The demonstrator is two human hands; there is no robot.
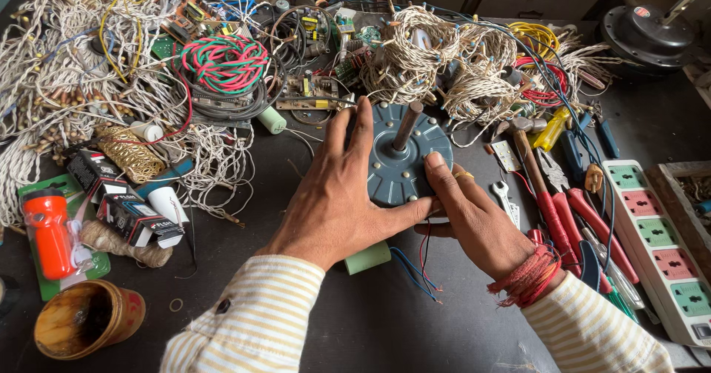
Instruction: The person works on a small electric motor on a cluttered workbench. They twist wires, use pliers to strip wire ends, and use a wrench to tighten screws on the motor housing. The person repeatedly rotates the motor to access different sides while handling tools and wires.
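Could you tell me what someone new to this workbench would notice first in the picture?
At the centre, the left hand and the right hand clasp a round grey-blue motor with a shaft sticking up. Behind it, heaps of tangled white wire cover the back of the dark table, with a red and green coil among them. At the left edge lies an orange torch; at the right, a power strip with coloured sockets.

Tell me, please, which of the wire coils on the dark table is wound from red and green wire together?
The red-and-green twisted wire coil, behind the left hand. The yellow coil and the red coil at the right are single-coloured, and the bundles around them are whitish.
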